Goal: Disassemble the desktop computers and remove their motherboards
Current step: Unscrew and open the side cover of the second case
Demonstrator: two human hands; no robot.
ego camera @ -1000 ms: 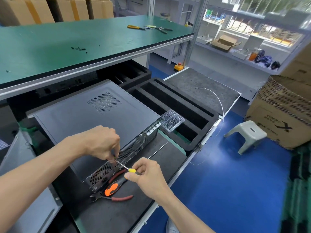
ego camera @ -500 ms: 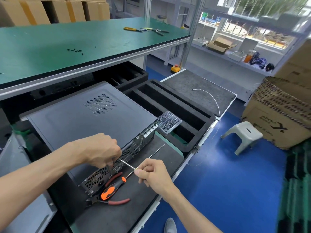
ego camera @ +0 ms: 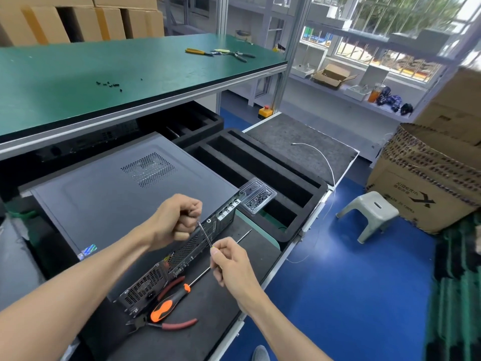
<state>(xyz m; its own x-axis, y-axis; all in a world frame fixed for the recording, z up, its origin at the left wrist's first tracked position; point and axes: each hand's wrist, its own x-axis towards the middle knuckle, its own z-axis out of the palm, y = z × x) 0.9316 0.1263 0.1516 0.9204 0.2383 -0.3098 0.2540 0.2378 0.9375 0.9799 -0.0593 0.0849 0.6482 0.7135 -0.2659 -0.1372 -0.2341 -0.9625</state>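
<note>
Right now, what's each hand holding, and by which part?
Right hand pinches the small screwdriver at its handle end, shaft pointing up. Left hand is curled into a fist; whether it holds anything cannot be told.

I see computer case (ego camera: 125,194) on the tabletop (ego camera: 208,334), pliers (ego camera: 166,321) before it, foam tray (ego camera: 260,168) right of it, stool (ego camera: 369,212) farther right

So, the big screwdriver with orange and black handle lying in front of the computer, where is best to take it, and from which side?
Grip the orange-and-black screwdriver by its thick handle, coming from above. It lies flat on the black mat, shaft pointing away to the right, so the handle is the nearest and fattest part. Its near end crosses the red-handled pliers, so lift straight up rather than dragging.
</note>
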